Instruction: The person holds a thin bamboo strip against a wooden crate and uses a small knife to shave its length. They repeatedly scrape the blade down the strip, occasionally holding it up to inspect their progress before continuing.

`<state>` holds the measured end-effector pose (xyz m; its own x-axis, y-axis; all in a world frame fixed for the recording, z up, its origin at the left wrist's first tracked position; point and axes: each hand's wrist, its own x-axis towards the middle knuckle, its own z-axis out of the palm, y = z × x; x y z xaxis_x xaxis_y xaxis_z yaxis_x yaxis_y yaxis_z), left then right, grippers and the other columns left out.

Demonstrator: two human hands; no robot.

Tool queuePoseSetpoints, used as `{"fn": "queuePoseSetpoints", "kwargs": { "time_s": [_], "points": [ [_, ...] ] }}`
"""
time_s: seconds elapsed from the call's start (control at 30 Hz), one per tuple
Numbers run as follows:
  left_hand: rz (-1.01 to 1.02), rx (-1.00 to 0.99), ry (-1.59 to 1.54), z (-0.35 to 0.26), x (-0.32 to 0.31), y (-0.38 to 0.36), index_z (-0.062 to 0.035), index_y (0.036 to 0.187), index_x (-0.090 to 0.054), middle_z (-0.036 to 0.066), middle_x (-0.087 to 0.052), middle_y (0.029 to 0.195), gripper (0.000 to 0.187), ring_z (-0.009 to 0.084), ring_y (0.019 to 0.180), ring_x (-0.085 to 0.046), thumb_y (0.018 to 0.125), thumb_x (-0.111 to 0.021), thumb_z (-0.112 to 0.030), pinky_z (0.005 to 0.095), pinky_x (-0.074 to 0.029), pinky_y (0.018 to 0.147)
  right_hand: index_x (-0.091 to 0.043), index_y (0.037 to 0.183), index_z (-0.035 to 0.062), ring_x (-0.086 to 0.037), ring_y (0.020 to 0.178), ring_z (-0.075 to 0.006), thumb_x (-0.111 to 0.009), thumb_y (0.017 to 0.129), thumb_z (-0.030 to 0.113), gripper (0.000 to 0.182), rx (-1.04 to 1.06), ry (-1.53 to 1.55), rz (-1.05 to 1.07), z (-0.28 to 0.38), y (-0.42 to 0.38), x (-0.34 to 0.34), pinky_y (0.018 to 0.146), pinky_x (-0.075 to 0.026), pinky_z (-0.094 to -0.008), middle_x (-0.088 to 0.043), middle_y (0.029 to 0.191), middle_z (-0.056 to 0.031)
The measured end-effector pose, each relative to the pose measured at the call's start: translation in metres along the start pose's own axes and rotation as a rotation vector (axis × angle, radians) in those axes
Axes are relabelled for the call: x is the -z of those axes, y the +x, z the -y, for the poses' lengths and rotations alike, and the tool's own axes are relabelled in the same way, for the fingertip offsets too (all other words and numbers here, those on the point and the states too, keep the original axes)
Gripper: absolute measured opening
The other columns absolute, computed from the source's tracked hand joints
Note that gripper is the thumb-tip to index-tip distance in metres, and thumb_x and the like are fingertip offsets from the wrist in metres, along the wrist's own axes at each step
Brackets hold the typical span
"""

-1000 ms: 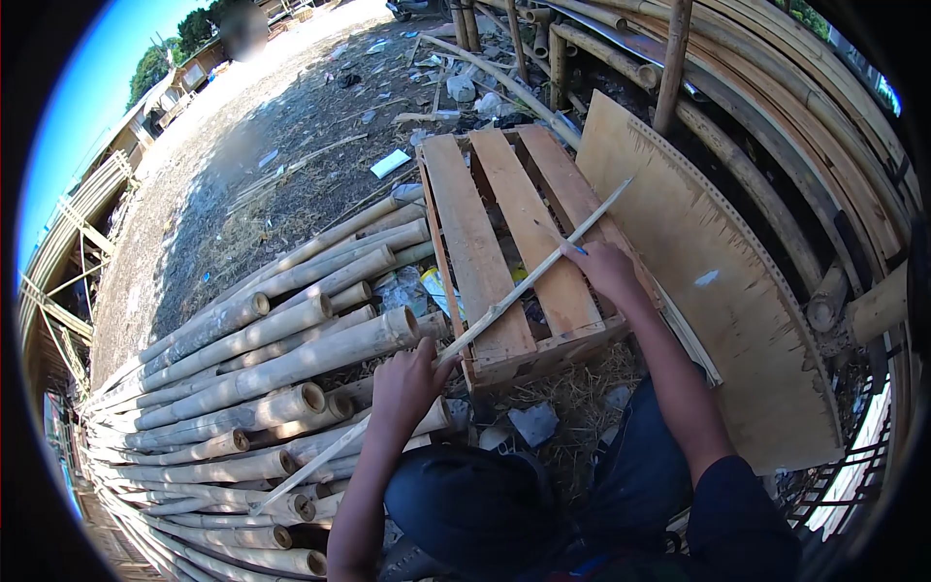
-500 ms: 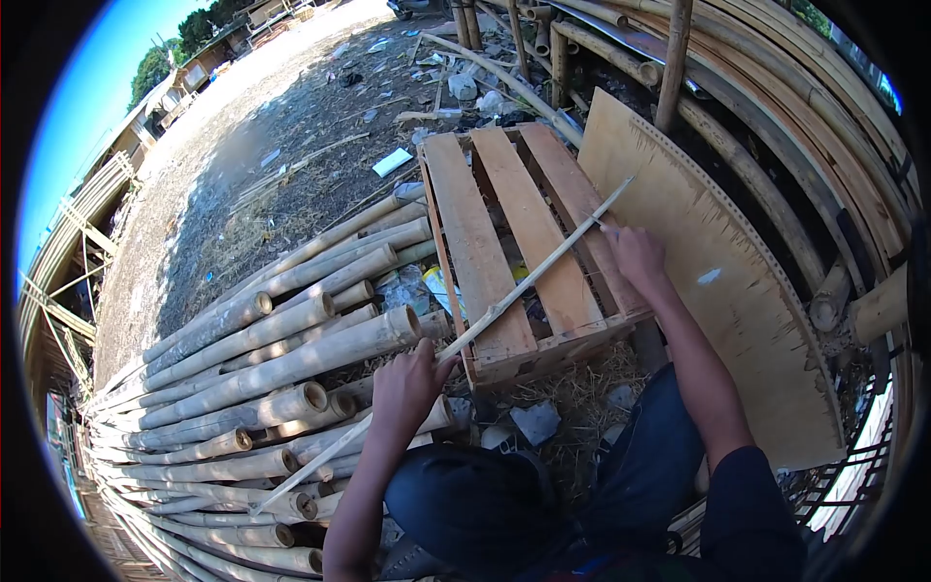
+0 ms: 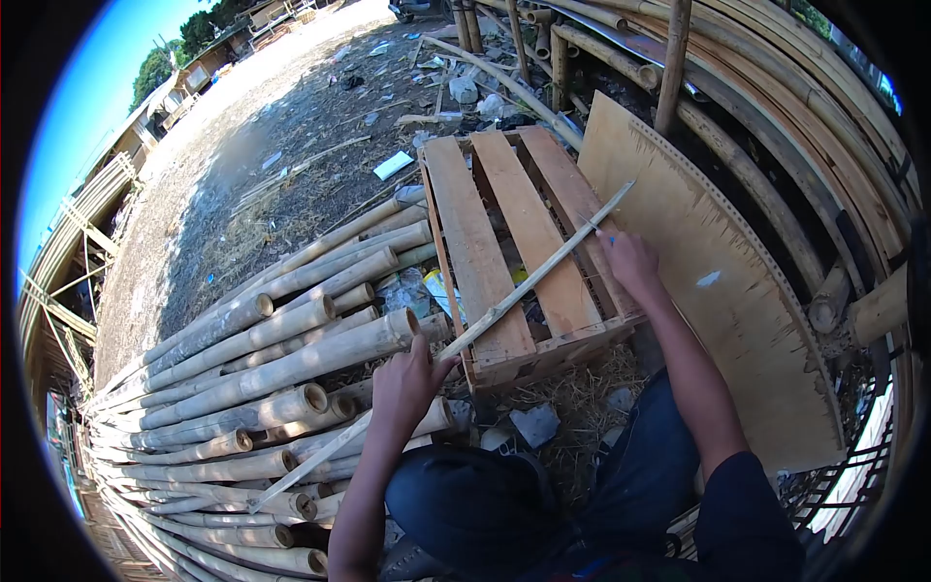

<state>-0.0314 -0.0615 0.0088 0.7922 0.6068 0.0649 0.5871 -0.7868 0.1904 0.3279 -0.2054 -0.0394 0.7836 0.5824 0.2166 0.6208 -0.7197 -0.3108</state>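
Observation:
A long, thin bamboo strip runs diagonally over a slatted wooden crate, its far end over a plywood sheet. My left hand is closed around the strip just left of the crate's near corner, with the thumb raised. The strip's lower end lies over the bamboo poles. My right hand is beside the strip's upper part, over the crate's right edge, fingers bent; whatever it holds is mostly hidden, with a small bluish bit showing near the fingertips.
A pile of bamboo poles lies to the left with cut ends toward me. Stacked long timber and bamboo line the upper right, beside an upright post. Stones, straw and litter cover the ground near my knees.
My right hand has shifted slightly left and down beside the strip. The strip has turned slightly about its length. My left hand stays nearly in place, its thumb raised a little more.

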Motion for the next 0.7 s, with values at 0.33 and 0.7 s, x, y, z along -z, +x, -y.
{"fn": "queuePoseSetpoints", "kwargs": {
  "time_s": [0.33, 0.7],
  "points": [
    [0.025, 0.058, 0.016, -0.004, 0.005, -0.002, -0.0062, 0.092, -0.052, 0.013, -0.063, 0.068, 0.048, 0.0356, 0.065, -0.065, 0.088, -0.063, -0.053, 0.0480, -0.047, 0.057, -0.070, 0.079, -0.0023, -0.066, 0.077, -0.0437, -0.043, 0.099, 0.049, 0.061, -0.092, -0.031, 0.130, -0.015, 0.016, 0.017, 0.073, -0.050, -0.0529, -0.066, 0.076, -0.0264],
    [0.002, -0.007, 0.057, -0.005, 0.006, -0.001, -0.0070, 0.093, -0.050, 0.014, -0.061, 0.060, 0.046, 0.0363, 0.059, -0.064, 0.091, -0.058, -0.053, 0.0478, -0.047, 0.051, -0.069, 0.077, -0.0013, -0.066, 0.076, -0.0424, -0.045, 0.098, 0.049, 0.060, 0.136, 0.045, 0.163, 0.025, -0.025, 0.002, 0.070, -0.050, -0.0528, -0.066, 0.075, -0.0258]
  ]
}}
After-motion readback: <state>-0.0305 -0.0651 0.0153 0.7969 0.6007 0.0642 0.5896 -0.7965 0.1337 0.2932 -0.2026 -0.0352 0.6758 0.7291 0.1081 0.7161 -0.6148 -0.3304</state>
